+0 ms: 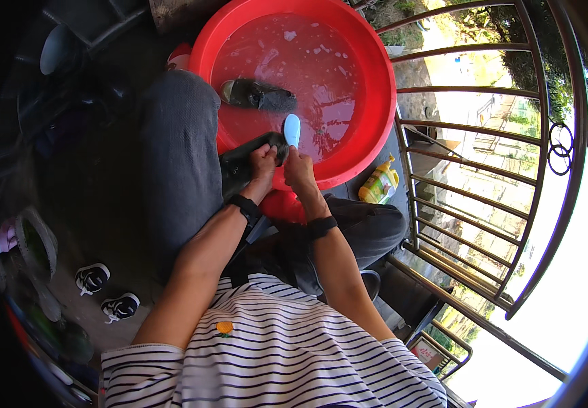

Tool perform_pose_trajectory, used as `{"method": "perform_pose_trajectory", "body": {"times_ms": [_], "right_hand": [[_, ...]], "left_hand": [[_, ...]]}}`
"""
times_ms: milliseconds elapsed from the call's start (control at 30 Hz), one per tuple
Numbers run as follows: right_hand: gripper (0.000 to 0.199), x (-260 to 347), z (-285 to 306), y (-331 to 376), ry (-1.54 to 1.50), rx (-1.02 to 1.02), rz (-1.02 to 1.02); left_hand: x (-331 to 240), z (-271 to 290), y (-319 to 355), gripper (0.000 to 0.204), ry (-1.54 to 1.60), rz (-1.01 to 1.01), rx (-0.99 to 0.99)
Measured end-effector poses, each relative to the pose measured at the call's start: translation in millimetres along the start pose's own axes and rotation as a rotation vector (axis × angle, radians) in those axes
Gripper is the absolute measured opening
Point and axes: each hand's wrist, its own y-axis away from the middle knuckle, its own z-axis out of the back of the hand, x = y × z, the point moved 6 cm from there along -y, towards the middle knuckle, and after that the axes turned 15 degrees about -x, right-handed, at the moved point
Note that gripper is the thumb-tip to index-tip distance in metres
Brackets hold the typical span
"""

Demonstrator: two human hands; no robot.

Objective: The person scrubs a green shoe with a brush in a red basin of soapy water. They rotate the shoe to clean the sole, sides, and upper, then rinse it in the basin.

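A large red basin with soapy water stands in front of my knees. My left hand grips a dark shoe that rests over the basin's near rim. My right hand holds a white brush against that shoe. A second dark shoe lies in the water further in. Both wrists wear black bands.
A yellow bottle with a green label stands to the right of the basin, next to a metal railing. A pair of small black-and-white shoes sits on the floor at the lower left. Dark clutter fills the left side.
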Motion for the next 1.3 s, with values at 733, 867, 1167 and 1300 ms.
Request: {"method": "perform_pose_trajectory", "body": {"times_ms": [733, 867, 1167, 1300], "right_hand": [[0.037, -26, 31, 61, 0.119, 0.095, -0.116], [0.036, -18, 12, 31, 0.066, 0.010, 0.030], [0.037, 9, 22, 40, -0.064, 0.139, -0.118], [0.038, -18, 20, 55, 0.037, 0.063, -0.029]], "left_hand": [[-3, 2, -17, 0.013, -0.098, 0.015, -0.003], [14, 5, -11, 0.012, -0.082, 0.064, -0.029], [0, 2, -8, 0.010, -0.046, 0.126, -0.079], [7, 2, -7, 0.009, -0.026, 0.140, -0.067]]}}
